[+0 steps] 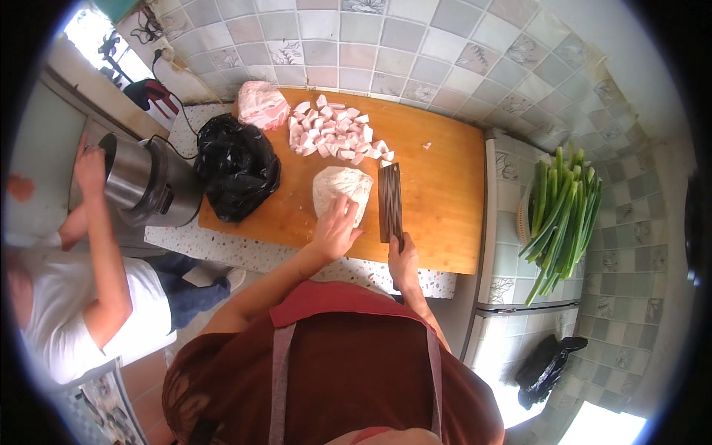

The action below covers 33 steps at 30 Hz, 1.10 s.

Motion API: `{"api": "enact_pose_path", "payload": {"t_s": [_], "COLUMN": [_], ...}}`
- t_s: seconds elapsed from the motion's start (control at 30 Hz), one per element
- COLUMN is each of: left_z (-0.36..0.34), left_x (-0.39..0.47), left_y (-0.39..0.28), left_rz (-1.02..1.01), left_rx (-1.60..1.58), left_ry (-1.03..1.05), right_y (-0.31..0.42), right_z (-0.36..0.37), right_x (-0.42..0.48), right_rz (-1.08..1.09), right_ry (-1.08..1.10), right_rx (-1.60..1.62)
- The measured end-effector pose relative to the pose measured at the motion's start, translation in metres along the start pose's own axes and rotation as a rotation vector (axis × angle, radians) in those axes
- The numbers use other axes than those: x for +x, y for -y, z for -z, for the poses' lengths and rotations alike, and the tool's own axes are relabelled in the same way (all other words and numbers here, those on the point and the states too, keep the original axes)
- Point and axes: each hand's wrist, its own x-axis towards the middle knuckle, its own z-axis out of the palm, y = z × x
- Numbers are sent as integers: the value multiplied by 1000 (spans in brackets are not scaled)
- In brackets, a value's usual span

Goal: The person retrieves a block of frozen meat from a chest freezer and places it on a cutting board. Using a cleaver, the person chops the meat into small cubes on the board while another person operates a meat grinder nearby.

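Note:
My left hand (336, 228) steadies a pale, whitish lump of meat or fat (340, 186), fingers bent over its near side. In my right hand (403, 261) is the handle of a Chinese cleaver (390, 203). Its dark, streaked blade stands just right of the lump, with a narrow gap between them. Both are over a large wooden cutting board (439, 183). A heap of pale pink cut chunks (331, 130) lies behind the lump. At the board's back left corner sits a bigger pink-and-white piece of raw fatty meat (263, 105).
A black plastic bag (236, 167) overlaps the board's left side. Beside it, a person's hand (90, 167) touches a metal cylindrical appliance (161, 183) with a cord. Green scallions (564, 206) fill a basket (523, 217) on the tiled surface at right. Another black bag (548, 370) lies nearer me.

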Motion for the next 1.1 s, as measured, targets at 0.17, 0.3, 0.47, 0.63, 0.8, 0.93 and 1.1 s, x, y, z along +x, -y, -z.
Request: {"api": "enact_pose_path", "payload": {"t_s": [0.17, 0.3, 0.47, 0.63, 0.8, 0.93, 1.1], "left_z": [42, 30, 10, -1, -7, 18, -8], "left_x": [39, 71, 64, -2, -30, -36, -33], "left_y": [33, 98, 104, 57, 32, 21, 22], "left_rz": [-202, -203, -130, 136, 349, 175, 91], "left_rx": [-29, -144, -261, -40, -126, -19, -140], "left_ry": [37, 305, 277, -85, -193, -7, -133], "right_y": [-10, -10, 4, 16, 24, 31, 10], "right_z": [15, 20, 17, 2, 12, 24, 4], "right_x": [-6, -19, -34, -22, -6, -32, -24], "right_rz": [-57, -110, -17, 34, 50, 32, 199], "right_ry": [-13, 73, 52, 53, -31, 27, -18], "right_rx": [-14, -31, -61, -23, -34, -162, -252]}}
